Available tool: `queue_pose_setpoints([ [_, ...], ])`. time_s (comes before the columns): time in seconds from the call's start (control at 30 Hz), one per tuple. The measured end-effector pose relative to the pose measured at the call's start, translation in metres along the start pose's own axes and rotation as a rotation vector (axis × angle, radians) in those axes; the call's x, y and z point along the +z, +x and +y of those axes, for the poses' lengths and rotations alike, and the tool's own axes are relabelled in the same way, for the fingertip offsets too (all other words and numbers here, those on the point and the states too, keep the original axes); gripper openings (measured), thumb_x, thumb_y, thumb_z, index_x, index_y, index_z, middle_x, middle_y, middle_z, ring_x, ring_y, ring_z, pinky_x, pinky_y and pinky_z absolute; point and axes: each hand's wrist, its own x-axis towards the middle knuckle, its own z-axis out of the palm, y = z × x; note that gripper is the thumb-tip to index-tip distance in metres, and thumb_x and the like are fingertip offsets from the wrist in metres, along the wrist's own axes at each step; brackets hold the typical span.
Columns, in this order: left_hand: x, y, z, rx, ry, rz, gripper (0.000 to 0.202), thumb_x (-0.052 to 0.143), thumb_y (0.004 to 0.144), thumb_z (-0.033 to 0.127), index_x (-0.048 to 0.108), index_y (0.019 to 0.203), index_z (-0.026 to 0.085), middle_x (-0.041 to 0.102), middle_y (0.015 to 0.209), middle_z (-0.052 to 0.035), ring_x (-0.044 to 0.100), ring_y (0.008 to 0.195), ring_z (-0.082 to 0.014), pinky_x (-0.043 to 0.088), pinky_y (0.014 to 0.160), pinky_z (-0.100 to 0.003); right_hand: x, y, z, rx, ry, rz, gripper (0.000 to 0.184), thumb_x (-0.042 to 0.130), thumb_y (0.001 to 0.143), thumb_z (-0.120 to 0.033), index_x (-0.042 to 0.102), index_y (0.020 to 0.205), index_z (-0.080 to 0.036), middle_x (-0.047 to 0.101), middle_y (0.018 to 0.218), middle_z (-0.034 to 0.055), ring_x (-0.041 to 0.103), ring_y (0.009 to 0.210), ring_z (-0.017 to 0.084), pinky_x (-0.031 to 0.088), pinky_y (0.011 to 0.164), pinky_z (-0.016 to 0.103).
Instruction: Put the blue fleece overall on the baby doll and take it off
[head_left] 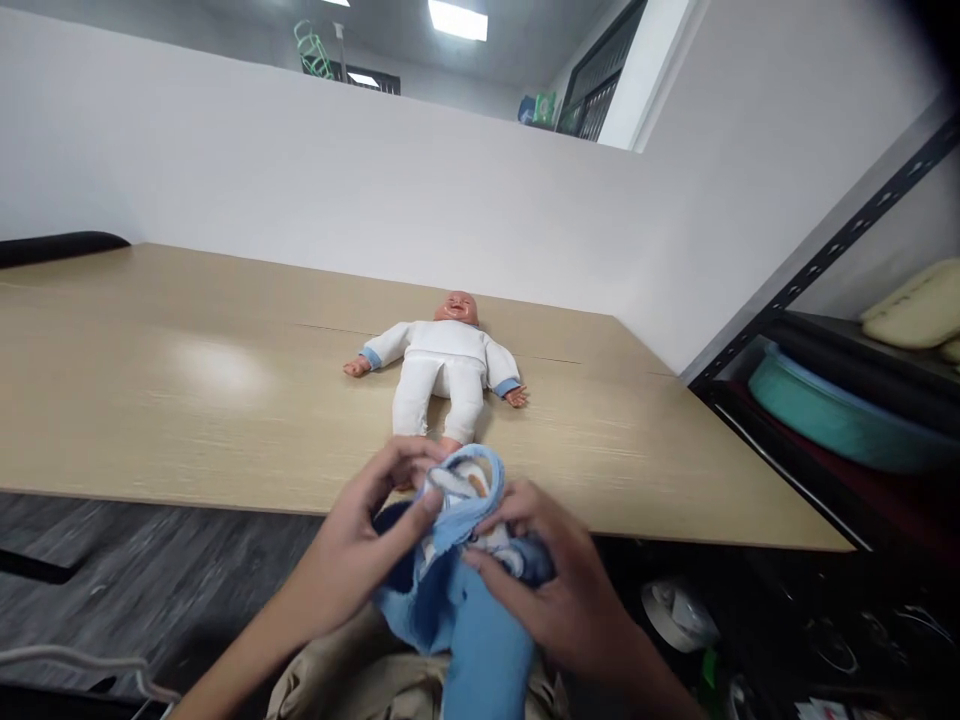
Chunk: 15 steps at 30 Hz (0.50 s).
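A blue piece of doll clothing (491, 640) with a ribbed round neckband and a pale patterned part is bunched up over my lap. At its left side my left hand (375, 525) grips the cloth between thumb and fingers near the neckband. On the right, my right hand (551, 570) pinches the fabric just below the same band. Beyond my hands a baby doll (448, 365) lies on its back on the wooden table, arms spread, in a white suit with blue cuffs. Its feet are partly hidden behind my hands and the cloth.
The table (225, 420) ends at a white wall (375, 200). To the right stands a dark metal shelf (847, 240) with a teal basin (840, 410) and a cream-coloured object (919, 305). A roll of tape (679, 615) sits low on the right. A white hanger-like wire (82, 655) shows at lower left.
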Motion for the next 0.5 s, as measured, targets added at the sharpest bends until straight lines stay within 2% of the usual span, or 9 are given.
queue_pose_setpoints([
  [0.1,-0.016,0.038,0.009,0.052,-0.149,0.059,0.017,0.063,0.103,0.035,0.067,0.115,0.024,0.066,0.088,0.0001,0.061,0.075,-0.0131,0.052,0.071,-0.022,-0.015,0.035,-0.002,0.067,0.096,0.077,0.045,0.078,0.088,-0.014,0.058,0.124,-0.035,0.069,0.106,-0.002,0.069,0.093,0.015,0.057,0.082,0.025],
  [0.17,-0.028,0.064,0.012,0.07,-0.279,0.055,0.018,0.064,0.1,0.028,0.067,0.116,0.023,0.061,0.078,0.0024,0.054,0.066,-0.0115,0.048,0.063,-0.02,-0.025,0.059,-0.001,0.074,0.191,0.045,0.059,0.078,0.088,-0.014,0.052,0.136,-0.036,0.067,0.108,-0.0009,0.068,0.092,0.015,0.058,0.081,0.025],
  [0.23,-0.04,0.088,0.014,0.084,-0.37,0.025,0.025,0.064,0.095,0.026,0.069,0.119,0.022,0.061,0.081,0.0015,0.053,0.068,-0.012,0.047,0.064,-0.021,-0.034,0.083,0.001,0.066,0.237,-0.019,0.062,0.079,0.089,-0.017,0.052,0.141,-0.035,0.063,0.104,-0.0007,0.067,0.09,0.015,0.058,0.082,0.026],
  [0.3,-0.054,0.108,0.019,0.099,-0.357,-0.045,0.032,0.064,0.093,0.032,0.072,0.121,0.02,0.064,0.09,-0.0016,0.055,0.073,-0.0137,0.048,0.067,-0.022,-0.04,0.105,0.004,0.052,0.241,-0.069,0.06,0.08,0.09,-0.021,0.054,0.143,-0.033,0.059,0.101,-0.0005,0.067,0.091,0.015,0.059,0.085,0.026],
  [0.4,-0.074,0.13,0.033,0.13,-0.162,-0.17,0.037,0.065,0.097,0.044,0.073,0.124,0.02,0.068,0.107,-0.0056,0.059,0.085,-0.0164,0.049,0.071,-0.023,-0.044,0.133,0.007,0.019,0.236,-0.102,0.06,0.082,0.09,-0.024,0.056,0.143,-0.034,0.062,0.107,0.0014,0.069,0.101,0.019,0.06,0.091,0.029],
  [0.5,-0.093,0.152,0.046,0.165,0.058,-0.329,0.034,0.073,0.097,0.041,0.071,0.125,0.022,0.069,0.106,-0.0048,0.062,0.089,-0.0166,0.05,0.075,-0.023,-0.046,0.157,0.005,-0.003,0.247,-0.126,0.06,0.084,0.088,-0.024,0.058,0.141,-0.034,0.068,0.124,0.0049,0.07,0.117,0.024,0.062,0.098,0.033],
])
